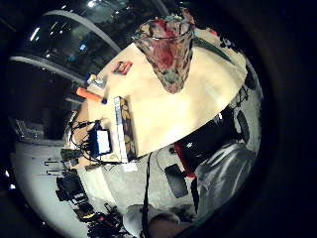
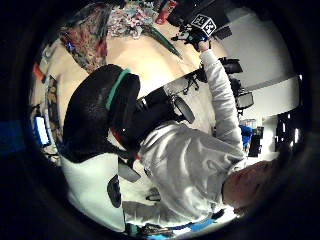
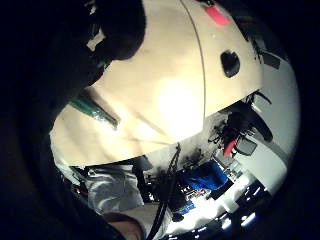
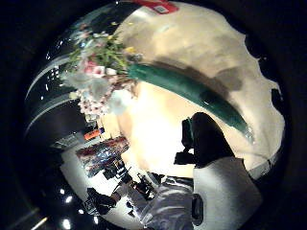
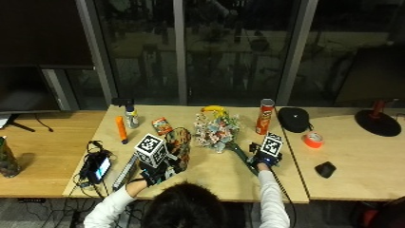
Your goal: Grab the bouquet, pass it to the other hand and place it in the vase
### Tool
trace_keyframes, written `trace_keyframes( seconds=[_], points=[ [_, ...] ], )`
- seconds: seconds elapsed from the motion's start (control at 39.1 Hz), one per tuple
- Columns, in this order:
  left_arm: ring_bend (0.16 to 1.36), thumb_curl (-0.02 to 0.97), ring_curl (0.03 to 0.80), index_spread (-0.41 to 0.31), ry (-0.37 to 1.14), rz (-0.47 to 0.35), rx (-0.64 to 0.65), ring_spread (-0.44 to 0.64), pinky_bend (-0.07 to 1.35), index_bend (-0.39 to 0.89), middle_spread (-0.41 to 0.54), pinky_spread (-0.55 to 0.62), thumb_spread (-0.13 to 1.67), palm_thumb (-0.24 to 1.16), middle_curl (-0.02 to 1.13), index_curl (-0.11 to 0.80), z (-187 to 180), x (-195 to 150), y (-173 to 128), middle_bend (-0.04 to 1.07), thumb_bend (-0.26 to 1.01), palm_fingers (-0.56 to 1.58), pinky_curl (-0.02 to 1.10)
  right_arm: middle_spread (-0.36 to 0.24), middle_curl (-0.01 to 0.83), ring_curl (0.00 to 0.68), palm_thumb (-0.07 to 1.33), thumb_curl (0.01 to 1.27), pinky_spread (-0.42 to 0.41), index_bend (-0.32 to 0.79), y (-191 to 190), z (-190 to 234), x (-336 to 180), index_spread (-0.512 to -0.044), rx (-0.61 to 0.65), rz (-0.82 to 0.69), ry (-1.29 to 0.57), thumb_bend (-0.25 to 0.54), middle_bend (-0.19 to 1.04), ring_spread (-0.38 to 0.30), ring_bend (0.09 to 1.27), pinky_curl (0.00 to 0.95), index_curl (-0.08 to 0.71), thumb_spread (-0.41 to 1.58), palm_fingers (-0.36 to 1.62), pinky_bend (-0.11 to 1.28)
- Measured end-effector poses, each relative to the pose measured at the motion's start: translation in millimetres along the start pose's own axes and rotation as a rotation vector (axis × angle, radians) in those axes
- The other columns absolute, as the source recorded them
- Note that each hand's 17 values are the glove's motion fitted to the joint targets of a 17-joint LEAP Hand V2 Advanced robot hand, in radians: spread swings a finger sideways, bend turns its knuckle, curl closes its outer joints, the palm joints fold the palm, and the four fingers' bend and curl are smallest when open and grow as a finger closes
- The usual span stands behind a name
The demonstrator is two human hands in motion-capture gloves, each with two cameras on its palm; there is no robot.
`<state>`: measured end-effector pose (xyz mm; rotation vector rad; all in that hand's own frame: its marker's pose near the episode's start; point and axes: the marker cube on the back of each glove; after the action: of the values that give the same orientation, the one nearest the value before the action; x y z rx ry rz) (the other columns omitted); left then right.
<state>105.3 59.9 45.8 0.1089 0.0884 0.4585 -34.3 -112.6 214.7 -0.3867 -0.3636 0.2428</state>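
Bouquet (image 5: pixel 217 131) of pale paper-like blooms lies on the smooth wooden table (image 5: pixel 208 175), its glossy green wrapped stem under the right hand (image 5: pixel 264 160), whose fingers I cannot tell; the left hand (image 5: pixel 155 175) hangs relaxed beside the patterned tapered vase (image 5: pixel 179 145)

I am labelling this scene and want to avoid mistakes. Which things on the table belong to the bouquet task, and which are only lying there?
Belong to the job:
bouquet, its green stem end under the right hand
vase, beside the left hand

Just lying about:
crisps can
banana
orange tube
spray bottle
snack packet
tape roll
phone
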Motion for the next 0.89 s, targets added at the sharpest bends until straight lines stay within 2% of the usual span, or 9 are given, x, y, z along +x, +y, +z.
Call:
trace_keyframes(
  seconds=[0.05, 0.18, 0.28, 0.43, 0.64, 0.72, 0.79, 0.87, 0.89],
  points=[
    [0.46, 0.253, 0.228, -0.011, 0.015, 0.003, -0.008, 0.42, 0.24, 0.21, 0.293, 0.39, 1.24, 0.33, 0.25, 0.377, 0, 1, 1, 0.16, -0.01, 0.25, 0.30, 0.019, 0.380, 0.361, 0.73, 0.40, 0.116, 0.06, 14, 7, -5, -0.149, -0.054, -0.036, -0.014, 0.009, 0.35, -0.032, 0.75, 0.370, 0.060, 1.04, 0.53, 0.82],
    [0.45, 0.250, 0.230, -0.013, 0.037, 0.012, -0.022, 0.42, 0.23, 0.20, 0.292, 0.39, 1.24, 0.30, 0.25, 0.385, -3, 4, 5, 0.16, -0.03, 0.25, 0.31, -0.004, 0.395, 0.362, 0.75, 0.42, 0.082, 0.06, 12, 17, 0, -0.140, 0.082, 0.067, 0.094, -0.009, 0.37, -0.048, 0.74, 0.365, 0.071, 1.03, 0.57, 0.80],
    [0.45, 0.250, 0.232, -0.014, 0.035, 0.018, -0.019, 0.42, 0.23, 0.20, 0.292, 0.39, 1.23, 0.29, 0.25, 0.391, -1, 5, 5, 0.16, -0.02, 0.25, 0.31, -0.025, 0.406, 0.364, 0.82, 0.44, 0.070, 0.07, 13, 36, 3, -0.149, -0.024, 0.155, 0.134, 0.007, 0.38, -0.061, 0.72, 0.360, 0.083, 1.02, 0.61, 0.78],
    [0.44, 0.247, 0.235, -0.011, 0.029, 0.028, -0.013, 0.42, 0.22, 0.20, 0.291, 0.39, 1.23, 0.26, 0.25, 0.398, -2, 7, 3, 0.16, -0.02, 0.25, 0.31, -0.053, 0.403, 0.352, 0.93, 0.46, 0.060, 0.22, 10, 44, -7, -0.214, -0.039, 0.186, 0.215, 0.030, 0.32, -0.090, 0.62, 0.346, 0.159, 1.00, 0.65, 0.72],
    [0.44, 0.245, 0.238, -0.010, 0.017, 0.018, -0.033, 0.42, 0.21, 0.19, 0.290, 0.39, 1.22, 0.23, 0.25, 0.403, 1, 5, 3, 0.16, -0.02, 0.25, 0.32, -0.124, 0.426, 0.328, 1.06, 0.47, -0.055, 0.25, 11, 43, -24, -0.249, -0.062, 0.200, 0.389, 0.071, 0.35, -0.173, 0.52, 0.311, 0.237, 1.04, 0.93, 0.59],
    [0.43, 0.245, 0.240, -0.010, 0.015, 0.014, -0.051, 0.42, 0.21, 0.19, 0.289, 0.40, 1.22, 0.23, 0.25, 0.404, 3, 3, 4, 0.16, -0.02, 0.25, 0.32, -0.162, 0.448, 0.352, 1.05, 0.49, -0.107, 0.13, 9, 46, -29, -0.248, -0.101, 0.153, 0.367, 0.050, 0.41, -0.207, 0.58, 0.306, 0.231, 1.02, 1.08, 0.54],
    [0.43, 0.246, 0.241, -0.010, 0.015, 0.005, -0.065, 0.42, 0.21, 0.19, 0.289, 0.40, 1.22, 0.23, 0.25, 0.405, 4, 0, 5, 0.16, -0.02, 0.26, 0.32, -0.183, 0.473, 0.415, 1.04, 0.50, -0.198, 0.06, -1, 50, -27, -0.245, -0.028, 0.154, 0.283, 0.025, 0.44, -0.214, 0.76, 0.322, 0.214, 1.01, 1.24, 0.54],
    [0.43, 0.246, 0.241, -0.010, 0.019, -0.010, -0.074, 0.42, 0.21, 0.19, 0.289, 0.40, 1.22, 0.23, 0.25, 0.405, 6, -2, 4, 0.16, -0.02, 0.26, 0.33, -0.182, 0.509, 0.453, 1.05, 0.48, -0.228, 0.10, -6, 51, -23, -0.242, 0.135, 0.184, 0.267, 0.038, 0.51, -0.207, 0.84, 0.350, 0.218, 1.09, 1.36, 0.59],
    [0.43, 0.246, 0.243, -0.010, 0.021, -0.014, -0.078, 0.42, 0.21, 0.19, 0.289, 0.40, 1.22, 0.23, 0.25, 0.406, 6, -2, 3, 0.16, -0.02, 0.26, 0.33, -0.186, 0.531, 0.469, 0.97, 0.46, -0.232, 0.16, -6, 50, -21, -0.243, 0.182, 0.189, 0.263, -0.028, 0.58, -0.204, 0.87, 0.362, 0.236, 1.07, 1.48, 0.60]
  ],
)
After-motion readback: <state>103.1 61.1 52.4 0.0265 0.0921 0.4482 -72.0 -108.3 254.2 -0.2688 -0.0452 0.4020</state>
